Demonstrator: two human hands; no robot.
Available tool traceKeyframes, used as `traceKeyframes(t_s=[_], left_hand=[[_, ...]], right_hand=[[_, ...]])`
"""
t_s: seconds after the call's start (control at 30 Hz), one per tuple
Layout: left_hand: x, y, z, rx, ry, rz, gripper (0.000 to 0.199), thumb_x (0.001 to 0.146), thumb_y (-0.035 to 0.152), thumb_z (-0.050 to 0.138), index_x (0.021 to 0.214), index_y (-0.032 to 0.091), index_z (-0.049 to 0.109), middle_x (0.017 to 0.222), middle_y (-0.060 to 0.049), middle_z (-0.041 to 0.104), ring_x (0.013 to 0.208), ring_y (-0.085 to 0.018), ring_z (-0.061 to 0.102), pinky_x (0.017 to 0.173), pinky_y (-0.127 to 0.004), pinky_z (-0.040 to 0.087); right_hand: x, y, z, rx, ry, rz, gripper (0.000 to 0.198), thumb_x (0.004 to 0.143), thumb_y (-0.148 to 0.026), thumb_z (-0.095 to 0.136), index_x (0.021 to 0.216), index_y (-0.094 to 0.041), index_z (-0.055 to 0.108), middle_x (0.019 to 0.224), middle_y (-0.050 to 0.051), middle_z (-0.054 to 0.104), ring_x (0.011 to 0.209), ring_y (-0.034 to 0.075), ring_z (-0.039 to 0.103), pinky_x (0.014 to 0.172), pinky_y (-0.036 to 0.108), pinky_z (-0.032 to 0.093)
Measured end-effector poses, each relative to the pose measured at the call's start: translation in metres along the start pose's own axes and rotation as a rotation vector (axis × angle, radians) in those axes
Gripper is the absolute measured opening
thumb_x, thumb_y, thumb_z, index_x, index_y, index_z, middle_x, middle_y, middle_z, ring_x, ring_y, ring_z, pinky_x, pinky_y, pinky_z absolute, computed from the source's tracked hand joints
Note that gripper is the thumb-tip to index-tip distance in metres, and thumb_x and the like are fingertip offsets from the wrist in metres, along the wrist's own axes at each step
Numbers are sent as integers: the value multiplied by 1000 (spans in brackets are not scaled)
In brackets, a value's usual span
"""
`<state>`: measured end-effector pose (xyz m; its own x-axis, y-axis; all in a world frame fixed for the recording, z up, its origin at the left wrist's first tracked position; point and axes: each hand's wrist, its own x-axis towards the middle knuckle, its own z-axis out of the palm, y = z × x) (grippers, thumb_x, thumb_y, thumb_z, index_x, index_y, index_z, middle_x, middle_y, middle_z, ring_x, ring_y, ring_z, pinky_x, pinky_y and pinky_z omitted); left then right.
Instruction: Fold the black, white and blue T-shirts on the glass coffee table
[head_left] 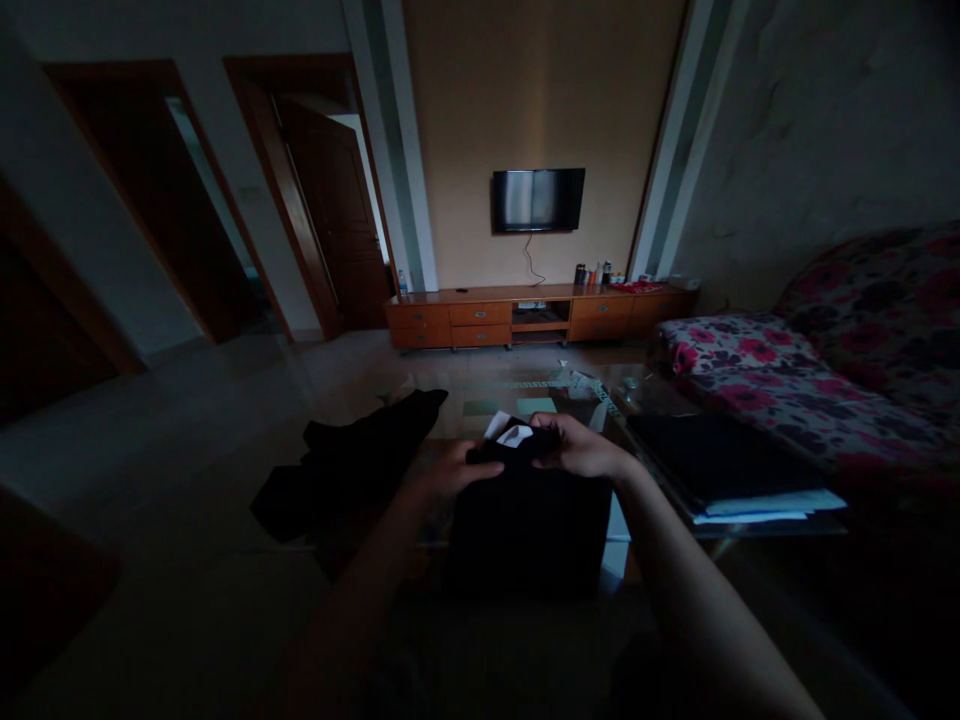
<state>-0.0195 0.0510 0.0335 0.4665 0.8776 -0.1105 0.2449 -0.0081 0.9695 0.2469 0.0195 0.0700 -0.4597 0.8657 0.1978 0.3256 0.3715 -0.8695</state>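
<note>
A black cloth item (pixel 532 530), probably a folded garment, lies before me at the near side of the glass table. My left hand (pixel 461 468) grips its upper left edge, thumb on top. On the upper right edge, my right hand (pixel 574 447) has its fingers curled round the cloth. Between the hands a white piece (pixel 514 436), like paper or a label, shows at the top of the black cloth. The dim light hides the cloth's folds and exact kind. To the left lies another black cloth (pixel 360 455), loosely spread.
The glass table (pixel 480 385) has a patterned border. On its right rests a flat black stack (pixel 727 460) with white sheets under it. Beyond are a flowered sofa (pixel 817 390), a low wooden cabinet (pixel 480 325) and a wall television (pixel 538 200).
</note>
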Motion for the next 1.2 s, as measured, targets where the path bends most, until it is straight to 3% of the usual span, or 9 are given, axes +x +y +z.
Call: traceKeyframes(t_s=[0.13,0.2,0.27,0.37,0.5,0.67,0.8,0.97,1.2], left_hand=[[9,-17,17,-142,79,-51,57,67,43,88,113,14,69,102,-10,77,94,-28,71,81,-35,54],[13,-21,19,-148,73,-31,55,68,42,87,113,15,69,101,-9,77,92,-27,72,80,-35,54],[15,-22,18,-123,65,0,52,71,42,86,114,16,70,102,-9,77,92,-27,71,81,-35,54],[14,-23,17,-106,15,45,53,72,43,85,116,17,70,104,-8,77,94,-26,71,83,-34,53],[11,-22,17,-137,-45,69,59,72,42,86,122,18,68,109,-9,76,97,-26,70,85,-34,52],[11,-25,16,-143,-61,70,62,71,39,87,126,19,67,113,-9,75,102,-26,69,87,-33,51],[13,-28,14,-134,-31,54,61,70,39,87,124,19,68,113,-8,75,102,-26,69,88,-34,51],[9,-24,14,-95,-81,88,55,74,40,84,122,19,69,108,-6,75,99,-24,68,85,-32,51],[5,-22,15,-198,-162,18,52,71,31,83,120,20,69,109,-6,74,103,-25,67,92,-34,48]], right_hand=[[4,12,8,-201,169,60,47,64,-14,75,107,-20,58,100,1,61,92,18,57,83,30,46],[6,12,11,-316,283,52,61,62,-18,81,119,-22,58,116,5,60,107,23,55,93,37,45],[7,10,13,-381,328,-5,62,64,-24,84,122,-24,60,123,6,58,116,26,52,100,43,42],[10,9,16,-333,282,-86,56,67,-26,84,118,-22,61,116,6,60,108,23,57,97,39,45],[11,7,19,-224,236,-3,71,63,-26,86,126,-20,53,105,4,62,87,17,60,79,31,48],[6,1,18,-245,188,67,48,61,-30,86,98,-19,58,86,-1,62,76,14,55,67,25,42],[5,2,17,-262,211,52,49,61,-30,86,96,-20,54,83,-3,60,74,13,53,65,23,40],[5,1,16,-246,170,45,40,65,-34,85,92,-19,60,83,-2,64,74,13,57,66,23,42],[6,-2,23,-272,-2,64,27,72,-26,79,95,-16,71,82,-1,71,72,14,62,66,24,45]])
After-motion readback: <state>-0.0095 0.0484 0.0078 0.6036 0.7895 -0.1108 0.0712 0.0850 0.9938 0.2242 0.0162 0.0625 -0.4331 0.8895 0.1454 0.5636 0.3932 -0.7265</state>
